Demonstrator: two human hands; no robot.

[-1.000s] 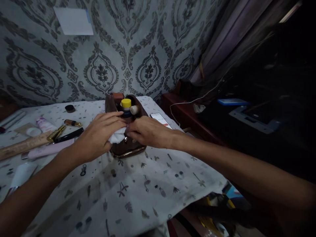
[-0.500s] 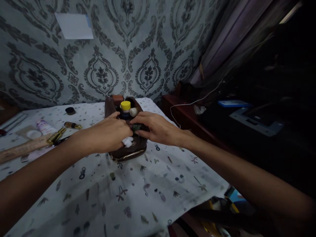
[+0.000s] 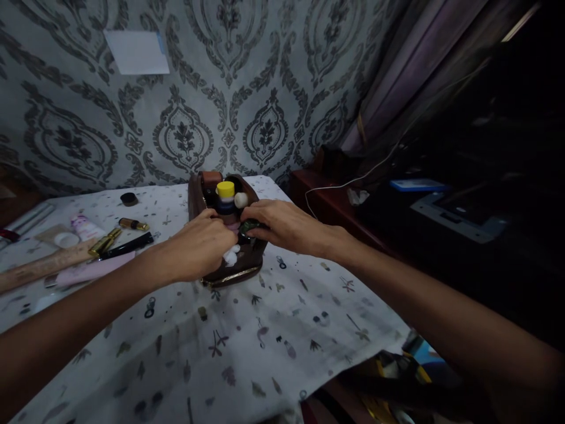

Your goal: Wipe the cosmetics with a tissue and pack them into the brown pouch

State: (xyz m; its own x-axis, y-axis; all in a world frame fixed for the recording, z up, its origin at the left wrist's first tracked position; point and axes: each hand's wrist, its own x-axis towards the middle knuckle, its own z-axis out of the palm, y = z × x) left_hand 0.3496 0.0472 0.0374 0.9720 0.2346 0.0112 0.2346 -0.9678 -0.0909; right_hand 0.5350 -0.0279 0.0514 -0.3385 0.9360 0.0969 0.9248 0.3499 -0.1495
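An open brown zip pouch (image 3: 232,271) lies on the patterned cloth, its gold zipper facing me. My left hand (image 3: 205,244) is closed at the pouch's left side; whatever its curled fingers grip is hidden. Beside those fingers shows a crumpled white piece (image 3: 231,255). My right hand (image 3: 286,227) reaches in from the other side, thumb and fingers closed on a small dark green, shiny item (image 3: 251,226). Behind the hands, inside the pouch, are a yellow-capped container (image 3: 225,189) and a pale rounded cap (image 3: 241,200).
Left on the cloth lie a pink tube (image 3: 95,270), a black tube (image 3: 128,245), gold-capped small bottles (image 3: 132,224) and a round black lid (image 3: 129,199). A patterned wall stands behind. A white cable (image 3: 348,184) runs across the dark red furniture (image 3: 309,179) at right.
My left hand has shifted slightly down and left, showing more of the pouch's inside. My right hand stays nearly in place, the green item more visible. The view has moved slightly.
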